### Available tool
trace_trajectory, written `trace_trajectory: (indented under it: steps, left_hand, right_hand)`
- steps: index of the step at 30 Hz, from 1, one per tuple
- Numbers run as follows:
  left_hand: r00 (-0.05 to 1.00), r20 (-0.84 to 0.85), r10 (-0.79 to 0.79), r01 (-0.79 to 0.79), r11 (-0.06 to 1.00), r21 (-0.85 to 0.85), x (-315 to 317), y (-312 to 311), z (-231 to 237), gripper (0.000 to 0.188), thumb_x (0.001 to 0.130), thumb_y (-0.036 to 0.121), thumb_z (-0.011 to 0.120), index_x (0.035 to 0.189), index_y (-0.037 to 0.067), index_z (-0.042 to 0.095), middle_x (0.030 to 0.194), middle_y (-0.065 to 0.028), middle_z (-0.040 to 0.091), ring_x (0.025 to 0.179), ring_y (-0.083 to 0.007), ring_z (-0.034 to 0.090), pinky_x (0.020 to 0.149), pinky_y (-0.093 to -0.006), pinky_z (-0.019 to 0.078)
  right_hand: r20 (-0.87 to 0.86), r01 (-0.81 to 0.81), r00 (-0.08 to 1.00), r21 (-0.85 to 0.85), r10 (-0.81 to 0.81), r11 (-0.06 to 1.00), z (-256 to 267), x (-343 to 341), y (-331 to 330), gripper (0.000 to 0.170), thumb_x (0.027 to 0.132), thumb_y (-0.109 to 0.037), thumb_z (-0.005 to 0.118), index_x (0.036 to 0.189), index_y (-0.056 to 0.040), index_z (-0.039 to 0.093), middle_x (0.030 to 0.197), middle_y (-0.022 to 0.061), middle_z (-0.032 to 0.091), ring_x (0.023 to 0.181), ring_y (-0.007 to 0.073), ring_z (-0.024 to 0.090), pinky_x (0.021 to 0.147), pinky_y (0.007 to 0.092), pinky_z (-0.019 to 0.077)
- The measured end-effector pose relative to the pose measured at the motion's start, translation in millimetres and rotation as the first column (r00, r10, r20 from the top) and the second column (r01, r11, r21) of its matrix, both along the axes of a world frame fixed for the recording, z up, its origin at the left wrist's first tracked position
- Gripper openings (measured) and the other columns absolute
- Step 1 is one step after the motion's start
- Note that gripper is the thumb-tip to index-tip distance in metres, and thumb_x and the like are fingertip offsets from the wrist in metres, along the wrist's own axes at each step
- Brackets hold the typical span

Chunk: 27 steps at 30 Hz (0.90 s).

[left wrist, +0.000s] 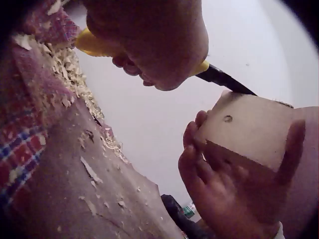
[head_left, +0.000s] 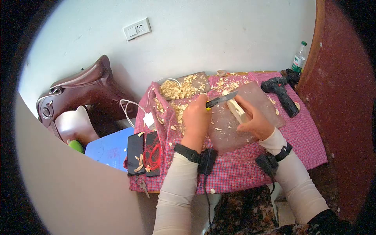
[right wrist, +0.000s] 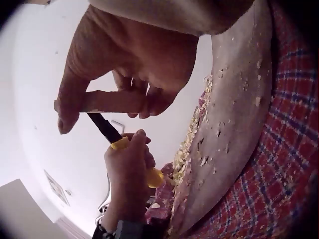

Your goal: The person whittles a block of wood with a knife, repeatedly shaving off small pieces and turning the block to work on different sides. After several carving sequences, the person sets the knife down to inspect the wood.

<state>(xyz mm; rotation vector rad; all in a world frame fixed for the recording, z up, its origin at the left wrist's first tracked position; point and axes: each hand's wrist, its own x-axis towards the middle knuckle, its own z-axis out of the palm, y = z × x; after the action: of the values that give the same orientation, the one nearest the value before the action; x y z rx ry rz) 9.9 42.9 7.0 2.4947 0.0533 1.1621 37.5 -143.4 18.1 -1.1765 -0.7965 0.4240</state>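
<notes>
My left hand (head_left: 196, 117) grips a utility knife with a yellow handle (left wrist: 92, 44); its dark blade (head_left: 222, 99) lies against the far end of a pale wooden block (head_left: 237, 111). The block is held between the thumb and fingers of my right hand (head_left: 256, 121), above a brownish board. In the left wrist view, the block (left wrist: 249, 127) shows a small dark knot and the blade (left wrist: 227, 79) touches its upper edge. In the right wrist view, the thumb of my right hand (right wrist: 134, 55) presses one end of the block (right wrist: 114, 101).
The board (head_left: 223, 137) lies on a checked cloth (head_left: 235, 172). Wood shavings (head_left: 176, 89) heap at the back left. A black power tool (head_left: 285, 98) lies at the right, a bottle (head_left: 299, 58) behind it. Phones (head_left: 136, 150), a charger (head_left: 149, 120) and a key (head_left: 143, 186) are at the left.
</notes>
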Motion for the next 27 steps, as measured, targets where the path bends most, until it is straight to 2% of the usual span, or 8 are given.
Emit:
trace_trajectory:
  steps: [4, 10, 13, 14, 16, 20, 23, 27]
  left_hand:
    - [1.000, 0.017, -0.002, 0.003, 1.000, -0.005, 5, 2, 0, 0.009, 0.070, 0.009, 0.057, 0.076, 0.008, 0.051, 0.067, -0.0115, 0.057, 0.064, -0.0310, 0.057, 0.054, -0.0413, 0.0441]
    - [0.997, 0.041, -0.059, 0.060, 0.998, -0.026, 5, 3, -6, 0.011, 0.068, 0.009, 0.058, 0.075, 0.008, 0.050, 0.068, -0.0118, 0.057, 0.066, -0.0312, 0.057, 0.056, -0.0430, 0.0436]
    - [1.000, 0.005, -0.002, 0.002, 1.000, -0.004, 13, 8, -8, 0.011, 0.070, 0.012, 0.058, 0.078, 0.009, 0.053, 0.068, -0.0119, 0.058, 0.066, -0.0317, 0.058, 0.056, -0.0428, 0.0444]
    - [0.988, -0.127, 0.084, -0.094, 0.993, -0.076, 11, 18, -8, 0.011, 0.073, 0.017, 0.059, 0.080, 0.009, 0.055, 0.070, -0.0134, 0.059, 0.066, -0.0330, 0.058, 0.057, -0.0434, 0.0442]
    - [0.941, -0.266, 0.206, -0.251, 0.957, -0.145, 4, 30, 4, 0.015, 0.076, 0.023, 0.060, 0.082, 0.009, 0.057, 0.072, -0.0149, 0.060, 0.066, -0.0337, 0.058, 0.057, -0.0441, 0.0444]
    - [0.987, -0.085, 0.134, -0.143, 0.984, -0.109, -6, 10, 7, 0.013, 0.074, 0.019, 0.061, 0.083, 0.011, 0.057, 0.072, -0.0141, 0.060, 0.068, -0.0333, 0.058, 0.058, -0.0426, 0.0444]
    - [0.996, -0.074, -0.057, 0.051, 0.995, -0.087, -13, -9, 13, 0.012, 0.073, 0.017, 0.060, 0.083, 0.011, 0.057, 0.073, -0.0135, 0.059, 0.069, -0.0333, 0.058, 0.058, -0.0416, 0.0447]
    - [0.981, -0.127, -0.145, 0.135, 0.987, -0.085, -11, -12, 8, 0.014, 0.073, 0.016, 0.061, 0.086, 0.011, 0.058, 0.073, -0.0137, 0.060, 0.069, -0.0345, 0.058, 0.059, -0.0411, 0.0454]
  right_hand:
    - [0.125, 0.076, 0.990, -0.055, -0.069, 0.996, 0, 0, -3, 0.091, 0.053, -0.002, 0.074, 0.131, 0.0025, 0.028, 0.129, 0.0101, 0.037, 0.120, 0.0178, 0.035, 0.100, 0.0289, 0.0271]
    - [0.025, 0.052, 0.998, -0.077, -0.051, 0.996, 8, -3, -10, 0.092, 0.051, -0.003, 0.075, 0.130, 0.0034, 0.029, 0.129, 0.0095, 0.037, 0.119, 0.0176, 0.036, 0.100, 0.0286, 0.0273]
    - [0.004, 0.018, 1.000, -0.072, -0.018, 0.997, 11, -1, -14, 0.094, 0.050, -0.006, 0.077, 0.131, 0.0025, 0.029, 0.129, 0.0090, 0.038, 0.120, 0.0177, 0.035, 0.100, 0.0283, 0.0265]
    - [0.005, 0.019, 1.000, -0.076, -0.019, 0.997, 12, -6, -16, 0.094, 0.050, -0.006, 0.077, 0.131, 0.0025, 0.029, 0.129, 0.0090, 0.038, 0.120, 0.0177, 0.035, 0.100, 0.0283, 0.0265]
    - [0.263, -0.191, 0.940, -0.121, 0.217, 0.974, 18, -12, -22, 0.096, 0.050, -0.010, 0.079, 0.131, 0.0020, 0.029, 0.130, 0.0085, 0.037, 0.120, 0.0176, 0.034, 0.100, 0.0283, 0.0256]
    - [0.002, 0.037, 0.999, -0.048, -0.036, 0.998, 9, 7, -11, 0.096, 0.053, -0.009, 0.079, 0.132, 0.0032, 0.026, 0.131, 0.0089, 0.034, 0.122, 0.0177, 0.032, 0.101, 0.0280, 0.0248]
    - [0.111, 0.089, 0.990, -0.035, -0.085, 0.995, 3, 10, -11, 0.095, 0.053, -0.007, 0.078, 0.132, 0.0031, 0.026, 0.131, 0.0104, 0.035, 0.121, 0.0180, 0.033, 0.100, 0.0279, 0.0252]
    - [0.187, 0.195, 0.966, -0.060, -0.180, 0.979, -2, 10, -8, 0.095, 0.053, -0.008, 0.079, 0.131, 0.0033, 0.027, 0.129, 0.0116, 0.037, 0.119, 0.0181, 0.035, 0.099, 0.0282, 0.0278]
